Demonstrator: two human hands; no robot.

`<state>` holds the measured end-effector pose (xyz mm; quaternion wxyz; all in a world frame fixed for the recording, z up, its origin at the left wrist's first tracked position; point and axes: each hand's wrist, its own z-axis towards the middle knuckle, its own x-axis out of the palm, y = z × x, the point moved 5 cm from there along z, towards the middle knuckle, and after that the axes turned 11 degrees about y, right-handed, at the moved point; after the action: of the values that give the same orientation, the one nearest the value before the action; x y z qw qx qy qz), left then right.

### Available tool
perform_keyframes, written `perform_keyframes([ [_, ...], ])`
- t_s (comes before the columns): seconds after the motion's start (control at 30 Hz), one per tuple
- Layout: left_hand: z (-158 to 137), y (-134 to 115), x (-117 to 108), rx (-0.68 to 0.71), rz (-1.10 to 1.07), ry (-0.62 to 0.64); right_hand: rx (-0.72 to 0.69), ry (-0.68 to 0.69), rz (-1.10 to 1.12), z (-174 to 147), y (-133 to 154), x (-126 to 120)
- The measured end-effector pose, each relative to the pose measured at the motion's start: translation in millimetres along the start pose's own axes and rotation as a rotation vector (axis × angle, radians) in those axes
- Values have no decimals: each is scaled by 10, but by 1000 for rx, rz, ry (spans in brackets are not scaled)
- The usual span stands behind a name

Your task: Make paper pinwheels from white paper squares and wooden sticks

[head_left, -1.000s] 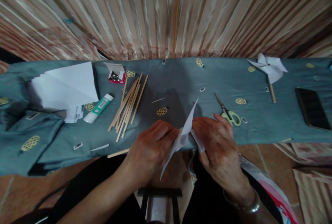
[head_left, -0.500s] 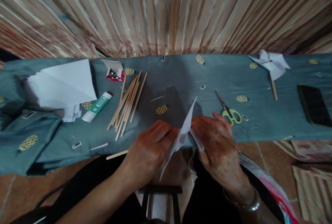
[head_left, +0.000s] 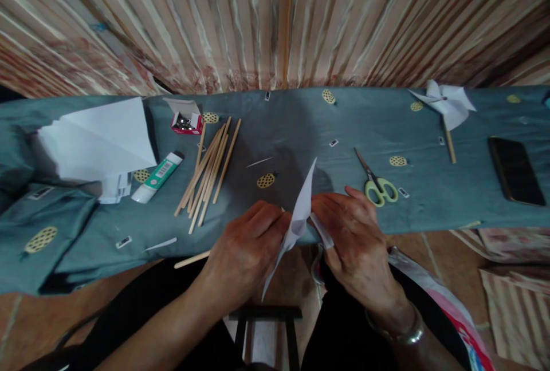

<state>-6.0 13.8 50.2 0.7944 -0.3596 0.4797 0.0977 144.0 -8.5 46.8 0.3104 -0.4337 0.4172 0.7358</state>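
Note:
A folded white paper pinwheel (head_left: pixel 302 210) stands edge-on between my hands at the table's front edge. My left hand (head_left: pixel 249 248) is closed, its fingers pressed to the left side of the paper. On the other side, my right hand (head_left: pixel 356 240) has its fingers bent against the pinwheel's middle, with one paper blade along them. What lies between my fingertips is hidden. A wooden stick (head_left: pixel 191 259) runs behind my left hand; whether that hand grips it cannot be made out. Green-handled scissors (head_left: pixel 375 186) lie just beyond my right hand.
Several wooden sticks (head_left: pixel 210 173), an open box of metal pins (head_left: pixel 188 122), a glue tube (head_left: pixel 157 176) and stacked white paper (head_left: pixel 103 139) lie to the left. Towards the right are a pinwheel on a stick (head_left: pixel 448 109) and a black phone (head_left: pixel 515 170). A pleated curtain (head_left: pixel 258 27) hangs behind.
The whole view has shifted slightly. Both hands keep their hold on the paper pinwheel, with almost no visible movement; the things on the table lie as before.

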Motion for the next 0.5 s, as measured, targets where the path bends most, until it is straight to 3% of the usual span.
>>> perform_keyframes([
  [0.5,-15,-16,10,-1,17,-1,-3,26,18,-31,-14,33],
])
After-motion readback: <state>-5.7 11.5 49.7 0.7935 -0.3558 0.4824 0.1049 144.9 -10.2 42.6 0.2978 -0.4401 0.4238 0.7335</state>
